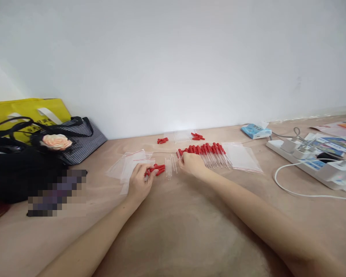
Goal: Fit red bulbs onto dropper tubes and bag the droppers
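Observation:
My left hand [140, 180] has its fingers closed around red rubber bulbs [160, 169] from a small pile on the table. Just right of that pile lie several thin clear dropper tubes [170, 165] without bulbs. My right hand [192, 164] is closed in a pinch at the left end of a row of droppers with red bulbs [210, 149]. A dropper seems to be between its fingertips, partly hidden by the hand. The finished-looking droppers lie side by side, bulbs toward the wall and clear tubes toward me.
Clear zip bags [137, 161] lie left of my left hand, and more bags [242, 157] sit right of the row. Farther back are two small piles of red bulbs [197, 136] and clear tubes [182, 135]. A power strip [305, 161] with cables stands right; bags [80, 140] crowd the left.

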